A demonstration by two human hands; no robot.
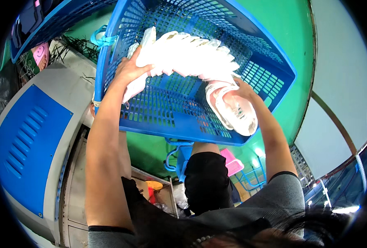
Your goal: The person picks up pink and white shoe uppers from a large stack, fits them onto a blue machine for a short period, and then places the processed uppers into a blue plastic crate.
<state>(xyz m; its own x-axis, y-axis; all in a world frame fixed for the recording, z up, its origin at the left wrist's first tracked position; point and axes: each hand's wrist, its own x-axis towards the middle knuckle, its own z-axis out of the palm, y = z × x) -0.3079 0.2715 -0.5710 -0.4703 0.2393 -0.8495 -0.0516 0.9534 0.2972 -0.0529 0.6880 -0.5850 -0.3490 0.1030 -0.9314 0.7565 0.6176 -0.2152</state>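
Observation:
A large blue plastic basket (167, 130) with slotted walls stands in front of me. Inside it, a curved row of white and pale pink shoe uppers (191, 56) lies packed one against another, overexposed in the middle. At the row's left end my left hand (129, 68) is closed round the uppers, thumb on their near side. My right hand (243, 89) grips the other end, its fingers partly hidden. Just below that hand a looser shoe upper (235, 109) with lace holes hangs toward the basket's near right corner.
Left of the basket stands a grey machine housing (74, 76) with a blue louvred panel (30, 153). Another blue basket (53, 20) and a person's pink slipper (43, 53) are at upper left. Below are a blue stool (183, 159), a pink basket (232, 163) and an open drawer (171, 194).

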